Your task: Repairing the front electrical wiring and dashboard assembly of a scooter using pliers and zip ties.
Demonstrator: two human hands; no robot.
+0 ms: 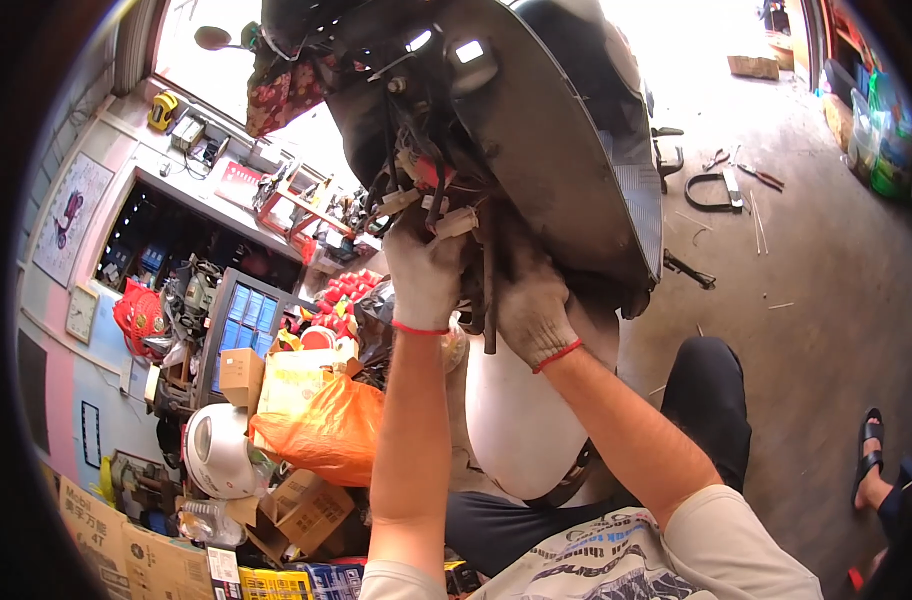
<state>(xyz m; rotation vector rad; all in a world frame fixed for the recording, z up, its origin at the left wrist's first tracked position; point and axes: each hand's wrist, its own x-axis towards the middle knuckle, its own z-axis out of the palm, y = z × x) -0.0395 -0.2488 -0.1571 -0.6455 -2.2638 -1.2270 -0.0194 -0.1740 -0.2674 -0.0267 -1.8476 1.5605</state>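
Gloved left hand (418, 275) and right hand (531, 308) reach towards 12 o'clock among a scooter's (551, 140) wires (437, 207); their fingers are hidden, so I cannot tell the grip. Work looks unfinished: wires and a pale connector (458, 223) lie exposed, the casing not closed. Print marks a carton (96, 535) at 8 o'clock and the shirt (606, 562) at 5.

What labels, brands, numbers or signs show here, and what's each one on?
Print is located here, not copied out:
Cardboard box, lower left: large dark lettering.
Shirt: dark and blue lettering, partly creased.
Wall clock: markings too small to read.
Wall poster: any print too small.
White connector by the left hand: none legible.
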